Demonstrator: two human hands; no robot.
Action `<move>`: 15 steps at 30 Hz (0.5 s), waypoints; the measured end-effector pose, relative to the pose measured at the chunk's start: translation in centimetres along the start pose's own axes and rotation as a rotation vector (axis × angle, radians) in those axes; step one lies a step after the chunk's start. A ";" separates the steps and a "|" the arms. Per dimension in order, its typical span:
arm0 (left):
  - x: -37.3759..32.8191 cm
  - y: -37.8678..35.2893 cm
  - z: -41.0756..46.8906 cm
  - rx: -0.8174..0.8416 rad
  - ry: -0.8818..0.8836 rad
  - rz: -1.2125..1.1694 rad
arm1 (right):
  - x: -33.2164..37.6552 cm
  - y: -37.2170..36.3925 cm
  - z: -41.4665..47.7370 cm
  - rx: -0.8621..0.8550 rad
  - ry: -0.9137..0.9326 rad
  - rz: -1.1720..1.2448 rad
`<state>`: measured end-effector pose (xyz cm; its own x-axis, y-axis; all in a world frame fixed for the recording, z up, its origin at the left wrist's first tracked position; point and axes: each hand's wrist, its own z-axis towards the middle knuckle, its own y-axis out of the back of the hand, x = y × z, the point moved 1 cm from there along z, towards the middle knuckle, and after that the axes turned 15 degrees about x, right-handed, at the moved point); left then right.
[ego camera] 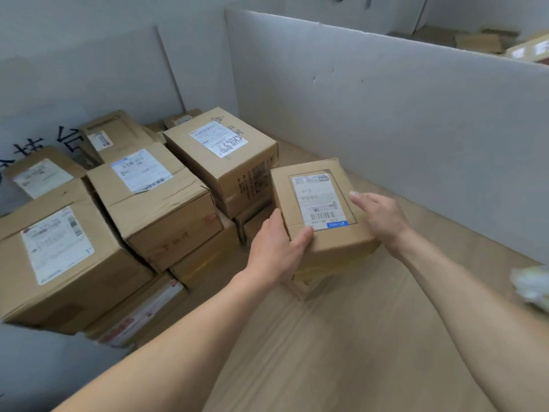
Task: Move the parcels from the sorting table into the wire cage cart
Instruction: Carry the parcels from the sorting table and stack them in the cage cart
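A small brown cardboard parcel (319, 203) with a white shipping label on top sits between my two hands, just above another small box (309, 282) on the cardboard floor. My left hand (277, 248) grips its near left corner, thumb lying on the top face. My right hand (381, 215) lies against the parcel's right side with fingers nearly straight, the fingertips touching the label's edge. To the left stand several bigger labelled parcels, stacked tightly, among them one large box (221, 156) right behind the small parcel.
White panel walls (386, 114) enclose the space at the back and right. A cardboard sheet (341, 352) covers the floor in front. More stacked boxes (56, 254) fill the left side. A blurred pale object (531, 285) shows at the right edge.
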<state>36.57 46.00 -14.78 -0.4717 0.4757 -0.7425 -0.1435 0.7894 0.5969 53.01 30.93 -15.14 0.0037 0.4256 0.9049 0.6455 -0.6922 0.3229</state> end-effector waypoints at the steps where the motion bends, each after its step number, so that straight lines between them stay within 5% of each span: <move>1: 0.0 0.0 -0.2 -0.006 0.004 -0.032 | -0.5 -0.2 -0.1 0.015 0.003 0.107; 15: 1.7 0.6 -7.8 -0.072 -0.040 -0.189 | -2.8 -4.3 -8.5 -0.016 0.068 0.561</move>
<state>28.92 44.26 -13.33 -0.3959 0.3377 -0.8540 -0.2890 0.8368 0.4649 43.73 27.81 -16.73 0.2933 -0.0484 0.9548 0.5469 -0.8107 -0.2091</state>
